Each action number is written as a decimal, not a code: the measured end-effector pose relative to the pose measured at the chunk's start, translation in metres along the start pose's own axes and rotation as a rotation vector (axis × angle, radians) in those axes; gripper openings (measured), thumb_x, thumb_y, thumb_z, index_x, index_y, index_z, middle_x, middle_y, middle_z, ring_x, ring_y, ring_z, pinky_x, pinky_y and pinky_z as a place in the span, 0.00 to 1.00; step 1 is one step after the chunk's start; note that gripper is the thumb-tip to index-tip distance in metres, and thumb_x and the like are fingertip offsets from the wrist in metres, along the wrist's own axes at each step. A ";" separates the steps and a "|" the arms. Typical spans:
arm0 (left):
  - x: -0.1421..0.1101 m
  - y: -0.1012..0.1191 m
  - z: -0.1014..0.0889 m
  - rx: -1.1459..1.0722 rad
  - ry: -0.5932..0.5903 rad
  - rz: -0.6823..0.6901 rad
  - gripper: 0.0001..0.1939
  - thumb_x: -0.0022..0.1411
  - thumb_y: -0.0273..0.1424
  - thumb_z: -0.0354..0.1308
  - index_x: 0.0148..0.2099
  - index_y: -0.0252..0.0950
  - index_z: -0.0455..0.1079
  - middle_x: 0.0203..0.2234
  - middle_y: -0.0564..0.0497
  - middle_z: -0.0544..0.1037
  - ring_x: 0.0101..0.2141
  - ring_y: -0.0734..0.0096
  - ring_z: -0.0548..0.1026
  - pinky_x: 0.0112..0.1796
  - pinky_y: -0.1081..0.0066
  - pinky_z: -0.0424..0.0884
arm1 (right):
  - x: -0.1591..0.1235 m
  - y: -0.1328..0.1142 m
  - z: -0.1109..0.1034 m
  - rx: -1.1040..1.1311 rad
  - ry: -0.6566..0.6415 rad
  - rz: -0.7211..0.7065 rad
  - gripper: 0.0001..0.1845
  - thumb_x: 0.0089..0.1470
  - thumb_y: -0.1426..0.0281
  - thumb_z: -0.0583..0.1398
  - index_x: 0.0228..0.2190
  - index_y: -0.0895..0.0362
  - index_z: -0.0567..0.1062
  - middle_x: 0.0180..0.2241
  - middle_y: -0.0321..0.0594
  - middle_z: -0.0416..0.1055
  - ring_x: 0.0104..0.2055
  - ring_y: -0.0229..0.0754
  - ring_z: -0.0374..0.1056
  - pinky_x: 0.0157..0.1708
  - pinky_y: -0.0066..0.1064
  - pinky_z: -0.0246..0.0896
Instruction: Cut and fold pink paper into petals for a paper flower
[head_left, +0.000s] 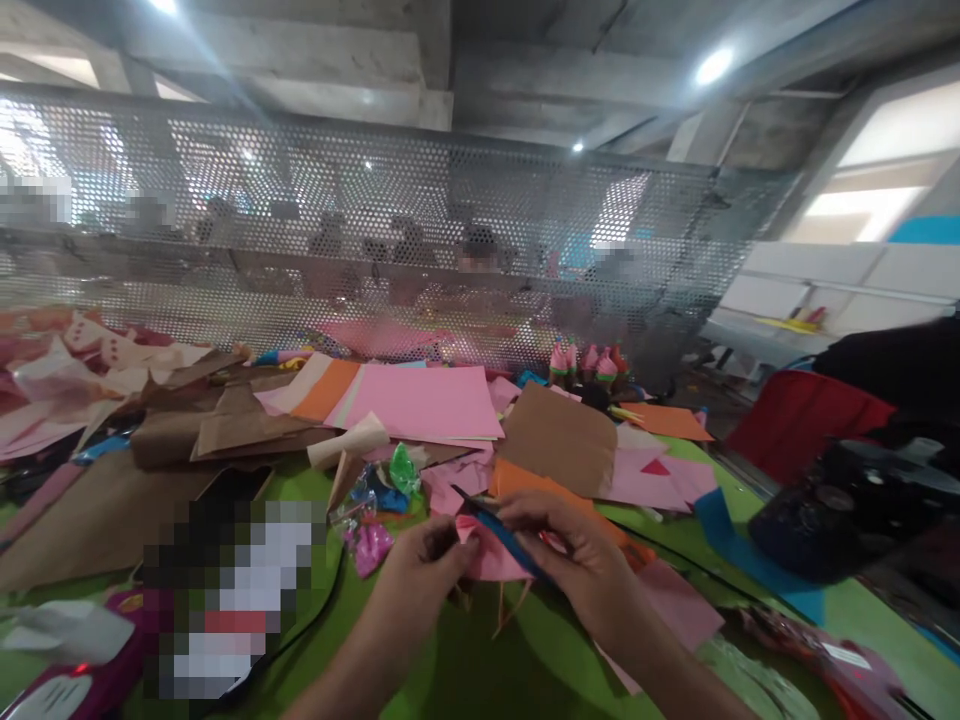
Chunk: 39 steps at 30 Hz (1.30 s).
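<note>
My left hand (420,568) pinches a small piece of pink paper (491,562) between thumb and fingers. Closed around a pair of scissors (504,536) is my right hand (581,560); their handles are blue and the dark blades point up and left. The scissors lie over the upper part of the pink paper. Thin brown strands (510,607) hang below the paper. Just beyond my left hand are a pink wrapped candy (370,547) and a green one (404,468) in clear wrapping.
Pink sheets (427,400), a brown sheet (559,438) and orange paper (517,482) lie ahead on the green table (427,670). A phone (225,500) and purple device (124,610) sit left. A blue strip (761,560) is right. Behind stands a perforated metal screen (375,250).
</note>
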<state>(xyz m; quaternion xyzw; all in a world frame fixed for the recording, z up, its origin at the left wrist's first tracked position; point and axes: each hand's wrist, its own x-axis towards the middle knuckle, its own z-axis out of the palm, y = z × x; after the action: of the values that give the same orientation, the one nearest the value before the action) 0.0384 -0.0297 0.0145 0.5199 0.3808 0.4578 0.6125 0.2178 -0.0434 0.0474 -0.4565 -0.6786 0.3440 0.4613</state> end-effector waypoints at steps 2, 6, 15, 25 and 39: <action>0.001 -0.002 -0.003 0.149 0.041 0.059 0.11 0.56 0.36 0.57 0.28 0.34 0.70 0.18 0.56 0.67 0.21 0.75 0.63 0.23 0.75 0.56 | -0.001 -0.003 0.001 0.042 0.023 0.073 0.09 0.57 0.66 0.58 0.39 0.52 0.76 0.41 0.41 0.74 0.45 0.46 0.69 0.45 0.36 0.63; -0.004 0.000 -0.002 0.395 0.080 0.136 0.06 0.51 0.23 0.52 0.27 0.35 0.69 0.21 0.55 0.70 0.24 0.73 0.66 0.27 0.74 0.57 | -0.005 -0.010 0.007 0.026 -0.069 0.154 0.10 0.55 0.62 0.61 0.34 0.55 0.74 0.33 0.38 0.73 0.36 0.43 0.68 0.36 0.31 0.63; -0.006 0.005 -0.001 0.099 0.022 0.065 0.18 0.62 0.44 0.51 0.30 0.34 0.69 0.21 0.55 0.68 0.23 0.74 0.65 0.24 0.75 0.59 | 0.001 0.004 0.008 0.000 -0.063 0.228 0.14 0.49 0.62 0.65 0.22 0.58 0.70 0.20 0.31 0.64 0.22 0.34 0.58 0.23 0.25 0.51; -0.002 0.008 -0.002 0.019 -0.039 -0.029 0.16 0.55 0.42 0.59 0.36 0.33 0.74 0.22 0.54 0.72 0.22 0.75 0.69 0.25 0.76 0.60 | 0.001 0.000 0.007 -0.038 -0.089 0.209 0.12 0.51 0.62 0.62 0.24 0.57 0.72 0.21 0.33 0.67 0.24 0.36 0.62 0.25 0.26 0.54; -0.003 0.007 0.001 -0.041 -0.138 0.000 0.14 0.50 0.39 0.64 0.34 0.34 0.72 0.24 0.53 0.74 0.22 0.76 0.68 0.25 0.75 0.61 | -0.003 -0.002 0.007 -0.016 0.009 0.168 0.11 0.52 0.61 0.62 0.32 0.56 0.75 0.29 0.36 0.71 0.30 0.39 0.65 0.30 0.28 0.60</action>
<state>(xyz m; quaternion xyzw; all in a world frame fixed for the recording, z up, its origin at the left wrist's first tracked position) 0.0374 -0.0323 0.0212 0.5375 0.3283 0.4286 0.6478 0.2116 -0.0467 0.0459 -0.5169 -0.6387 0.3739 0.4302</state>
